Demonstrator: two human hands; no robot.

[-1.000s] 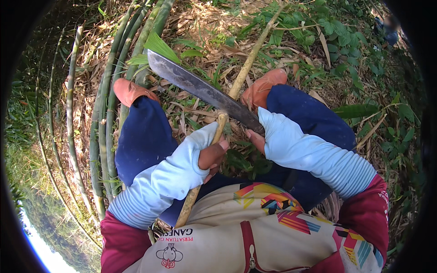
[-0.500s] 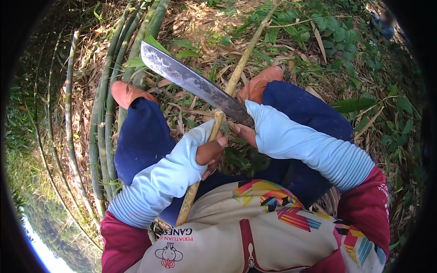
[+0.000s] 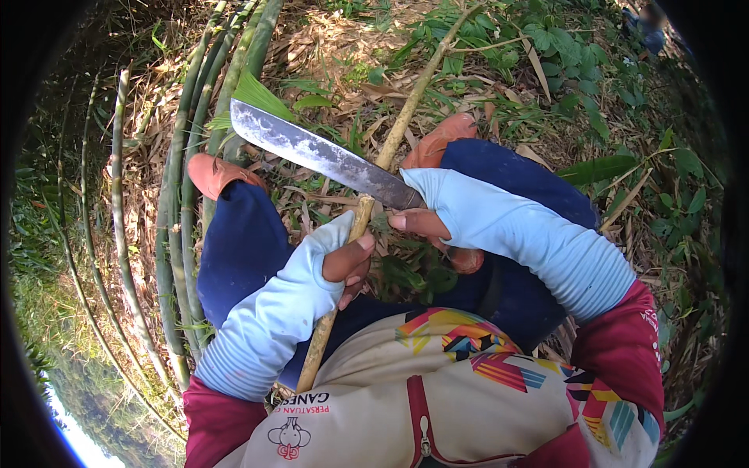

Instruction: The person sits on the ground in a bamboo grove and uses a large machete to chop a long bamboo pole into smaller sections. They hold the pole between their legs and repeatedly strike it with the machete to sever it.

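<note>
The stick [image 3: 318,347] was held in the left hand's [image 3: 347,265] closed grip, upper end just below the machete [image 3: 320,154], which was gripped by the right hand [image 3: 421,224]. That end was judged already cut; what cutting remained could not be determined.

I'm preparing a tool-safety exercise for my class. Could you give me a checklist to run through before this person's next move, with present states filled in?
1. Left hand gripping the short stick: ok.
2. Right hand at the machete's handle end: ok.
3. Left thumb apart from the machete: ok, below the stick's upper end.
4. Machete apart from the stick: cannot tell; they look very close.
5. Feet covered: ok, orange shoes.
6. Other person away from the machete: ok, at the far upper right.
</note>
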